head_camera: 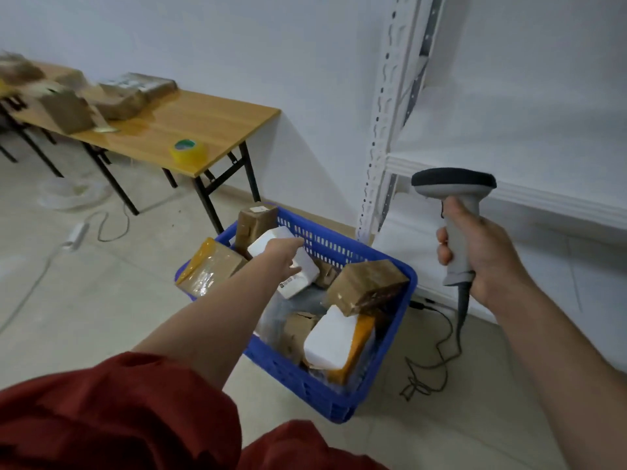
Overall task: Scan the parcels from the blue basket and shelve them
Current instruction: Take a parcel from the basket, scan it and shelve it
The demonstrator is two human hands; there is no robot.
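Left grip (pixel 283 257): reaches down into the blue basket (pixel 307 385), fingers laid over the top of a white parcel (pixel 298 279) and thumb hooked at its near edge, so it has hold of that parcel; whether the parcel is lifted clear cannot be told.
Right grip (pixel 488 256): curled tight round the handle of the scanner (pixel 456 228), which stands upright with its dark head above the grip.
White parcel: tilted, under the left grip, in the far half of the basket.
Blue basket: on the floor below the left grip and down-left of the right grip, just beside the foot of the shelf (pixel 549 201).
Other parcels: a tall brown parcel (pixel 256 222) stands just beyond the left grip; a taped parcel (pixel 210 266) leans on the rim left of it; a brown box (pixel 368 286) sits right of it; a white-and-orange parcel (pixel 330 340) lies nearer the person.
Cable (pixel 439 354): hangs from the scanner's base below the right grip and coils on the floor.
Bench (pixel 203 123): well beyond the left grip, by the wall, carrying a tape roll (pixel 188 151) and blurred brown packages (pixel 68 110).
Sleeve (pixel 118 412): red, on the left arm.
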